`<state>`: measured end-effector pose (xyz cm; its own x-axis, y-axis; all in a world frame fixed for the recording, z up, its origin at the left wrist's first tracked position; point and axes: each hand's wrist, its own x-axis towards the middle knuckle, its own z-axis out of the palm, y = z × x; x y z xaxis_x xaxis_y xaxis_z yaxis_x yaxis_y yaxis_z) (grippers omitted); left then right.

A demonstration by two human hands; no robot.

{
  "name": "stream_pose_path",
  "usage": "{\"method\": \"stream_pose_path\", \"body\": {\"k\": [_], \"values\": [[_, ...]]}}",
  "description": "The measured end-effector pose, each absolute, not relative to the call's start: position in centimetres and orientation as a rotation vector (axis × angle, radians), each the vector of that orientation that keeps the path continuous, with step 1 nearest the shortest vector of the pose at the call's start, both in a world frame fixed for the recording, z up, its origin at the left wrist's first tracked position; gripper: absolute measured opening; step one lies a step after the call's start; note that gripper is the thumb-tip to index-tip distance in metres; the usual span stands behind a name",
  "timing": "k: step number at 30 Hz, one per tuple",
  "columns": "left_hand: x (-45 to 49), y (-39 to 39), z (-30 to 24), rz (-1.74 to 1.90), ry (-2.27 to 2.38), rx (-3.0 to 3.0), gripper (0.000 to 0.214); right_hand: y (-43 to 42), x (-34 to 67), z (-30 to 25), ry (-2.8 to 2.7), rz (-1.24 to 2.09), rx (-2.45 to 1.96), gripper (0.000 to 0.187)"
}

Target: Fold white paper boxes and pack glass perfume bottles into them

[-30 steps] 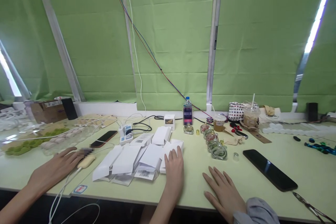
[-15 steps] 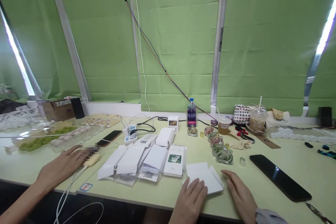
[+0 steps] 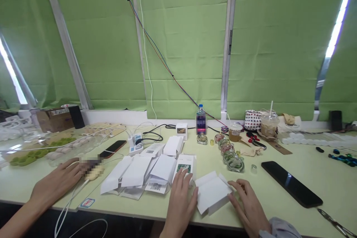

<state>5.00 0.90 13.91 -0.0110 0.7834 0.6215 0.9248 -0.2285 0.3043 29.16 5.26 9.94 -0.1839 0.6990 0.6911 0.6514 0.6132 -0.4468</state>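
Shifted leftward off the white carton (image 3: 213,192) since half a second ago, the left hand (image 3: 181,198) now lies loosely open over the near end of the flower-print carton (image 3: 186,160) in the head view. The right hand (image 3: 247,200) has come to the white carton's right edge, thumb and fingers bent against it; whether it grips, I cannot tell. The white carton lies on the desk (image 3: 334,189) between both hands, right of the white carton pile (image 3: 136,173) and nearer than the glass bottles (image 3: 235,164).
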Motion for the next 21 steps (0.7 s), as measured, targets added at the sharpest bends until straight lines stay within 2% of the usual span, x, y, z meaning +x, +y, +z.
{"method": "stream_pose_path", "body": {"k": [4,9,11,17,21], "values": [[4.6,1.9,13.4,-0.94,-1.791,-2.027,0.039,5.1,29.6,10.7,-2.063,-0.216,-0.806,0.033],[4.5,2.9,12.6,-0.76,-1.788,-2.054,0.057,5.2,29.8,12.5,-2.35,-0.644,-0.462,0.068],[4.5,2.7,12.4,-0.751,-1.799,-2.072,0.057,5.1,29.7,13.1,-2.352,-0.7,-0.393,0.063],[4.6,0.7,13.1,-0.795,-1.765,-2.137,0.05,4.4,29.4,12.3,-2.229,-0.729,-0.219,0.02],[4.2,-0.1,12.8,-0.796,-1.761,-2.159,0.05,3.8,29.9,10.8,-2.116,-0.567,-0.336,0.019]]}}
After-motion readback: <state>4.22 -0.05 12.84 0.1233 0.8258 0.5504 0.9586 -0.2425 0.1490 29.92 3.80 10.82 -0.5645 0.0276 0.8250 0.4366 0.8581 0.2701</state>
